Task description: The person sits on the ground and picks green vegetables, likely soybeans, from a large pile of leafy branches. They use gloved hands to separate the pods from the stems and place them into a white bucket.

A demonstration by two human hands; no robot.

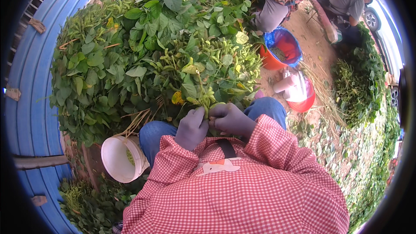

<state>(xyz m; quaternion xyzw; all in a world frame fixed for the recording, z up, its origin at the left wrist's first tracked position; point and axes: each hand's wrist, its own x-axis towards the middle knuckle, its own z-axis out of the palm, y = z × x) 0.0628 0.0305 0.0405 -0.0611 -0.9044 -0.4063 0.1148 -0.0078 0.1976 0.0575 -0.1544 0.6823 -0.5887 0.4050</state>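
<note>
Both of my hands wear thin grey-purple gloves and meet just above my knees. My left hand (193, 128) pinches the stem of a soybean plant (205, 97) that carries green pods and a few leaves. Close beside it, my right hand (232, 119) has its fingers closed at the same plant, on its lower right side; what exactly lies between those fingertips is hidden. The plant's pale cut stem end points away from me. Beyond my hands rises a large heap of leafy soybean plants (130, 58) with many pods.
A white bucket (109, 161) with some pods lies tilted by my left knee. An orange bucket (271, 60) with a blue liner and a red basin (305, 104) are at the right. One person (269, 13) sits across the heap; another (343, 0) bends at the far right. Blue metal sheeting (24, 117) borders the left.
</note>
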